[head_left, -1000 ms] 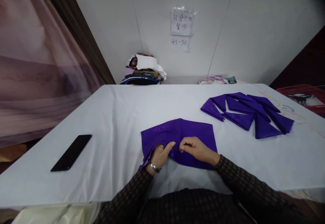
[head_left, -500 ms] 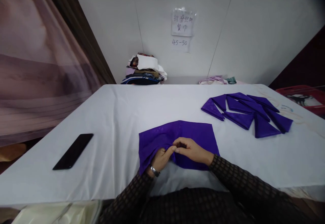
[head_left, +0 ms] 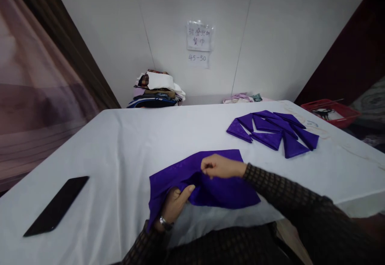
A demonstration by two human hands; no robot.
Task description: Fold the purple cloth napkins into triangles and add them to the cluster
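Note:
A purple cloth napkin (head_left: pixel 180 168) lies rumpled on the white-covered table in front of me, with a dark fold opening between my hands. My left hand (head_left: pixel 176 203), wearing a metal-banded watch, grips its near left part, thumb on top and the other fingers hidden by the cloth. Over the middle of the napkin is my right hand (head_left: pixel 221 165), its fingers curled together; what is in their tips, if anything, is hidden. Several folded purple napkins (head_left: pixel 267 140) lie in a cluster at the right, beyond my right hand.
A black flat phone-like slab (head_left: pixel 57 205) lies on the white tablecloth (head_left: pixel 144 132) at left. Behind the table are a stack of folded clothes (head_left: pixel 159 88) and more cloth (head_left: pixel 240 98). A red basket (head_left: pixel 339 116) stands at far right. Paper signs (head_left: pixel 198 38) hang on the wall.
My hands, fingertips together before, have parted: the right is up and away, the left lower and nearer me. A fold has opened between them. The whole view has shifted.

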